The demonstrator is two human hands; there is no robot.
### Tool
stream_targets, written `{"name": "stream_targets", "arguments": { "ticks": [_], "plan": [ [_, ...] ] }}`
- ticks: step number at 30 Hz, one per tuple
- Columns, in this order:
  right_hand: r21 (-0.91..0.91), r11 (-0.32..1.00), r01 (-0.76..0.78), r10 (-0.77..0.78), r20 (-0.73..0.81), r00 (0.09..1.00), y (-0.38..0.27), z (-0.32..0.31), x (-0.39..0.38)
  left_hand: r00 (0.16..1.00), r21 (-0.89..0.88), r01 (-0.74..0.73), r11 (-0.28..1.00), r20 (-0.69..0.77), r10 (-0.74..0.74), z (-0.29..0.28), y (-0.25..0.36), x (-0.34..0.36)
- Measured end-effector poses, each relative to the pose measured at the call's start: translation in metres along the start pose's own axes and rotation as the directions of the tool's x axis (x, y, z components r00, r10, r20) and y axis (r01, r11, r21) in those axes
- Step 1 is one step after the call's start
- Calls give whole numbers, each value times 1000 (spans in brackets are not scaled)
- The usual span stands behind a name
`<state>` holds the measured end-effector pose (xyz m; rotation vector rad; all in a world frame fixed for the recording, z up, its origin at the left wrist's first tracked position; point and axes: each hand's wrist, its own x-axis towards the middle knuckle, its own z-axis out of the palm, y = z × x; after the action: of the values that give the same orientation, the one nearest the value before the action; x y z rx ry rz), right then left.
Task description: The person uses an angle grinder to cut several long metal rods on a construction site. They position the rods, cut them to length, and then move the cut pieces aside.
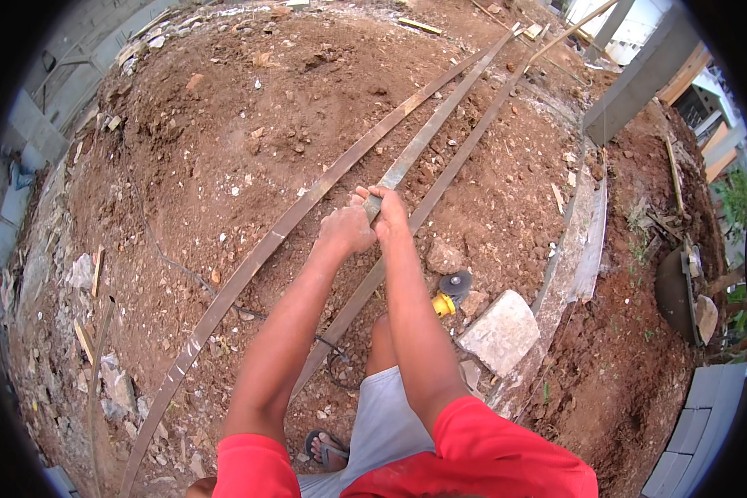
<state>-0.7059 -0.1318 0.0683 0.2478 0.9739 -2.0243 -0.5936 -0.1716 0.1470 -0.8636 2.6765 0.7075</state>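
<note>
Grey metal, the middle bar [438, 122] slants over brown dirt [249, 158], a long brown strip [261, 253] to its left. From here I see left hand [349, 230] and right hand [390, 214] wrapped tightly round its near end; a yellow grinder [446, 304] lies near a stone slab [500, 334].

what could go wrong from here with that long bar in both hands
The long middle bar, gripped near its end by the left hand and right hand, might scrape bare skin if it slipped, as no gloves are worn.

The dark cable trails over the rough soil near the person's legs and could catch a foot.

The yellow tool with a dark disc lies close by, so it might get kicked.
</note>
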Motion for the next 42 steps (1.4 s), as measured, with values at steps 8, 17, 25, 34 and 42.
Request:
{"name": "stream_targets", "arguments": {
  "ticks": [8,17,25,34,42],
  "plan": [
    [-329,944,27,-91,-181,979,28,-6,28,968,-84,47,995,-244,-66,46,-28,10],
    [-294,954,54,-39,57,998,40,22,10,797,120,24,992,-602,54,23,-56,23],
    [-312,928,204,-179,107,978,34,37,-18,920,-58,28,998,-390,-48,-22,-35,1],
    [-12,976,219,-203,325,924,21,42,-18,993,-713,106,693,46,-104,-63,-62,-16],
    [-45,976,215,-166,485,859,13,51,-17,861,-194,-68,979,-507,-41,-65,-44,-24]
  ]
}}
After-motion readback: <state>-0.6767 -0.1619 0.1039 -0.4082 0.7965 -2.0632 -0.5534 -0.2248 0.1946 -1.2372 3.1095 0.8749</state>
